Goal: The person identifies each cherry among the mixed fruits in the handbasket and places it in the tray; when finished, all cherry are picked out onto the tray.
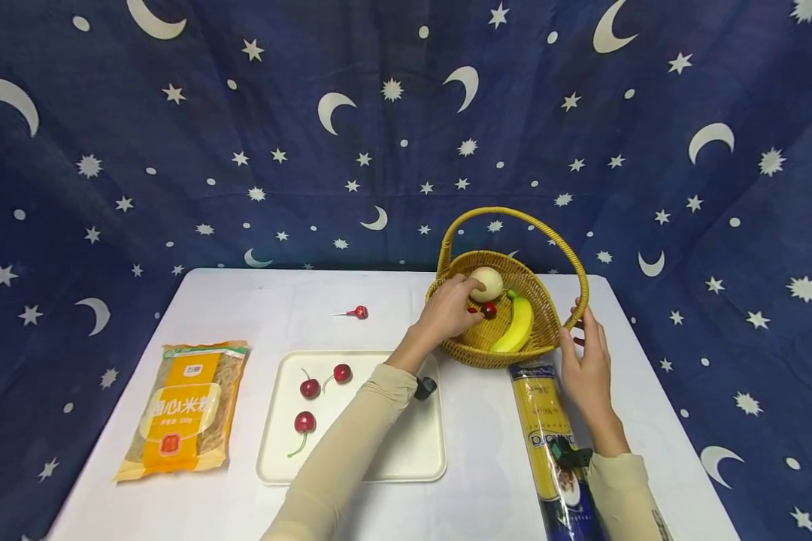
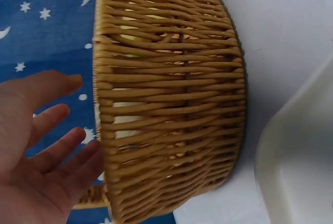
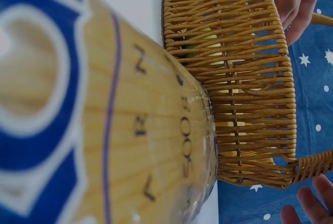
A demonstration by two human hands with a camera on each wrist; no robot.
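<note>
My left hand (image 1: 449, 308) reaches over the left rim of a wicker basket (image 1: 470, 358). In the left wrist view its fingers are spread and relaxed, with nothing between them. Close under them lie dark red cherries (image 1: 489, 310), one partly hidden by the hand. A round cream-coloured fruit (image 1: 487, 284) sits at the back of the basket, and a yellow banana (image 1: 516, 327) lies along its right side. At the right foot of the arched handle (image 1: 524, 216), my right hand (image 1: 587, 368) grips it, thumb in front and fingers behind.
Three cherries with stems (image 1: 304, 422) lie on a white tray (image 1: 352, 479) below my left forearm. A red lollipop (image 1: 360, 312) lies behind the tray. To the left is a bag of rice noodles (image 1: 183, 409). A spaghetti packet (image 1: 548, 443) lies before the basket.
</note>
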